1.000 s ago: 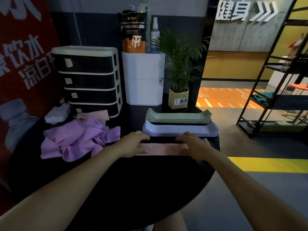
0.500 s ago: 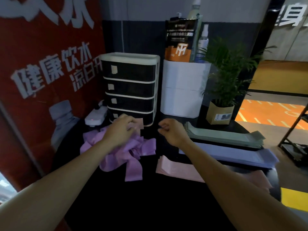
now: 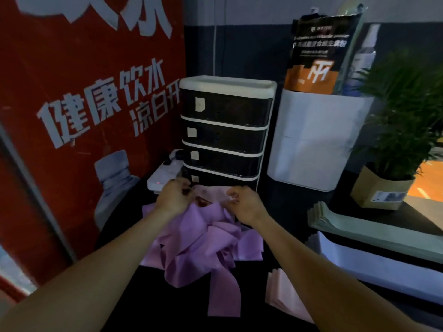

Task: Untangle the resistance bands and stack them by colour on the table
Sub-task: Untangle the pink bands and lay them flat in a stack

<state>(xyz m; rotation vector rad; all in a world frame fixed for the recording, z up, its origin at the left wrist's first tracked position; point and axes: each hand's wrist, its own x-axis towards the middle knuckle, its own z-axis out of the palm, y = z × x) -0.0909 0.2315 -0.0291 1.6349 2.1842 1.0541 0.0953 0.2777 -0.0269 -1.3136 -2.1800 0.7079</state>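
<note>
The left hand (image 3: 173, 196) and right hand (image 3: 242, 202) each close their grip on a pink band (image 3: 212, 191) atop the purple tangle (image 3: 203, 245), likely to free it for the pink stack (image 3: 285, 295) on the tabletop (image 3: 134, 305).

Overall light: dim, bluish indoor light; colours look muted.
Brightest area: an orange floor patch (image 3: 429, 180) at the right edge, lit from beyond the room.
Darkest area: the black desk (image 3: 143, 305), where surface detail is lost in shadow.
Shadows: soft, no hard edges; the drawer unit (image 3: 225, 130) fronts read almost black.
Glare: faint sheen on the white bin (image 3: 316, 140).
Blur: slight softness overall; the plant (image 3: 407, 111) leaves smear.
Distortion: wide-angle stretch; the red poster (image 3: 84, 92) and both forearms bow toward the frame edges.
</note>
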